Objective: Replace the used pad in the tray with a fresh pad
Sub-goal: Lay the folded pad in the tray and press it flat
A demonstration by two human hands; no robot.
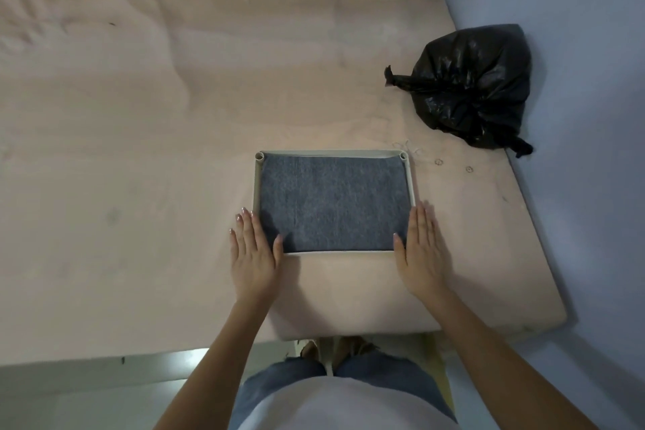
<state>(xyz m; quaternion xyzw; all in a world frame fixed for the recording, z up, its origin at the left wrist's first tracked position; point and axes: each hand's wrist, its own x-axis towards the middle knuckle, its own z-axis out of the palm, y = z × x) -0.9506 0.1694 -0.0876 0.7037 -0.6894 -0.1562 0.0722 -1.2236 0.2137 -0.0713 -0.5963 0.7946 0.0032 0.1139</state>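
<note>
both flat hands, left hand [254, 248] and right hand [420, 248], flank tray [257, 185] (grey pad [333, 204] inside).

I can read no text, label, brand or number anywhere in my view. The only marks I find are a few small, faint round doodles drawn on the pink mattress [174, 115] near its right edge, just beyond the far right corner of the tray [256, 185]; they are too small and pale for me to make out as letters or signs.
</note>
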